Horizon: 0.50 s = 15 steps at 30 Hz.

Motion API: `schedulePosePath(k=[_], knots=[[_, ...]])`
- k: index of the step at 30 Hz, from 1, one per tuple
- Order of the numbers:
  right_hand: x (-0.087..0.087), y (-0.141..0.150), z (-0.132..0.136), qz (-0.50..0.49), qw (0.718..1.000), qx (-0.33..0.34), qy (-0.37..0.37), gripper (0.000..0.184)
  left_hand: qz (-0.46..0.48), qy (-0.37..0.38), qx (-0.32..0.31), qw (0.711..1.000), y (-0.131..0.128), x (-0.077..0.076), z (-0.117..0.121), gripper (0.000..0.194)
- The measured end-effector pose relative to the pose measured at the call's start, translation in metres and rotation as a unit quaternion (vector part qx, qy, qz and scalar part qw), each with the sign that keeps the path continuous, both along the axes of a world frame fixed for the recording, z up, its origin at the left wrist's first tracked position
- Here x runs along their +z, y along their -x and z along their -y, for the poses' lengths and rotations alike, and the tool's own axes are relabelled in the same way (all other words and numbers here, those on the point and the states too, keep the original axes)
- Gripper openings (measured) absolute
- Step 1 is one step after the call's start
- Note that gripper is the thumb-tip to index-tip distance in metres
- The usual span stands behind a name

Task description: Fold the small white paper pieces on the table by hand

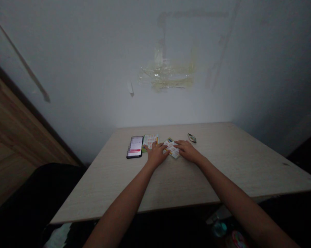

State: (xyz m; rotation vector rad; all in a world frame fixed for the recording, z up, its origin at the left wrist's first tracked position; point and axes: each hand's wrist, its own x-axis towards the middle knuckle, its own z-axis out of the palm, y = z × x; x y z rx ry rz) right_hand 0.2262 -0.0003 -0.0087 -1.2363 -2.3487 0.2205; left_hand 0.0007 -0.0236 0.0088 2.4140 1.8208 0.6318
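A small printed paper sheet [172,150], turned at an angle, lies on the table between my hands. My left hand [157,155] rests with fingers spread, its right-side fingertips on this sheet's left edge and the others over a second printed sheet [150,139]. From the other side, my right hand [188,151] lays its outstretched fingers on the angled sheet's right edge. The second sheet sits flat beside a phone [135,147] with a lit screen, partly blurred out. Just beyond my right hand is a small folded, patterned piece [192,138] whose kind I cannot make out.
The pale wooden table [114,186] meets a grey wall with peeling clear tape [168,77]. A dark covered shape [39,193] stands at the left, near wooden panelling [13,127]. Below the front edge, a bottle [219,228] shows in shadow.
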Motion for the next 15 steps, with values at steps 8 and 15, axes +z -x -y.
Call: schedulePosePath(k=[8,15], knots=[[0.006,0.000,0.002,-0.008,1.000,0.015,-0.015,0.040,0.014,-0.017,-0.019,1.000,0.004,0.000,-0.001,0.029],[0.008,-0.001,0.004,-0.015,1.000,0.022,0.000,0.043,0.011,0.022,-0.058,0.998,0.010,0.004,-0.002,0.031]])
